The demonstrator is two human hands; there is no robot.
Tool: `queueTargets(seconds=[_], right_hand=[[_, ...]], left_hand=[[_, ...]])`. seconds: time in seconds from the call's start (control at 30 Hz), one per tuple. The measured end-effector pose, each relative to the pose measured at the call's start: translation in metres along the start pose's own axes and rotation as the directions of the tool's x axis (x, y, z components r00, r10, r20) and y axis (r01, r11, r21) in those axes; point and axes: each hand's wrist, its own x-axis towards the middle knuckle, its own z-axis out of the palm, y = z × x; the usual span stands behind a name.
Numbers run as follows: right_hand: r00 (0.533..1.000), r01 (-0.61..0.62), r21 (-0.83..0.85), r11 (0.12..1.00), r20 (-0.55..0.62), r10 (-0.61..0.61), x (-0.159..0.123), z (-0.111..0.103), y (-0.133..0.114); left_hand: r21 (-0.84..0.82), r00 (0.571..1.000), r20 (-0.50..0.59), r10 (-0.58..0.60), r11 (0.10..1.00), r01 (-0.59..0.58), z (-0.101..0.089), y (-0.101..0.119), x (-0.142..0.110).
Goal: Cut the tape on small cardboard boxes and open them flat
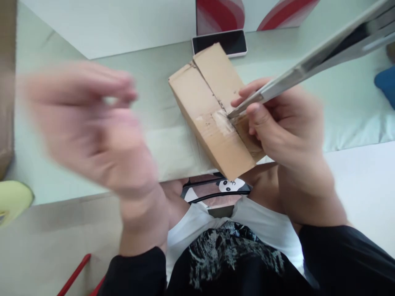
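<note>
A brown cardboard box (pixel 206 105) lies tilted on the pale green surface (pixel 348 94), one end toward me. Clear tape covers its middle seam. My right hand (pixel 284 123) rests on the box's right side and is closed round a long grey metal tool (pixel 296 74). The tool's tip touches the taped seam. My left hand (pixel 89 123) is raised to the left of the box, not touching it, and is smeared by motion, so its fingers are unclear.
A dark phone (pixel 220 42) lies just beyond the box. Red-and-white packaging (pixel 220 14) stands behind it. A blue object (pixel 385 84) is at the right edge, a yellow object (pixel 12 199) and a brown cardboard piece (pixel 6 82) at the left.
</note>
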Motion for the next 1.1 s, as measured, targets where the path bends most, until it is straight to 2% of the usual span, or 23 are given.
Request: queueTargets(seconds=[0.17, 0.3, 0.47, 0.67, 0.97, 1.1], right_hand=[[0.999, 0.050, -0.004, 0.999, -0.007, -0.050, 0.003, 0.000, 0.009], [1.000, 0.030, 0.006, 1.000, 0.005, -0.031, 0.003, -0.002, 0.011], [0.999, 0.011, 0.006, 1.000, 0.030, -0.011, 0.002, -0.001, 0.009], [0.998, 0.000, -0.061, 0.998, 0.056, 0.003, 0.002, 0.000, 0.006], [0.999, 0.016, -0.179, 0.984, -0.030, -0.021, -0.002, 0.002, 0.004], [0.998, 0.047, -0.243, 0.969, 0.043, -0.038, 0.000, 0.002, 0.004]], left_hand=[[0.029, 0.998, 0.021, 0.067, 0.997, -0.068, 0.030, 0.010, 0.027], [0.043, 0.995, 0.011, 0.099, 0.994, -0.099, 0.043, 0.001, 0.036], [0.083, 0.988, -0.016, 0.156, 0.984, -0.154, 0.041, -0.014, 0.037], [0.101, 0.984, 0.001, 0.180, 0.979, -0.179, 0.041, -0.014, 0.036], [0.119, 0.986, 0.019, 0.166, 0.979, -0.167, 0.041, -0.016, 0.034], [0.118, 0.985, 0.013, 0.171, 0.978, -0.171, 0.042, -0.017, 0.034]])
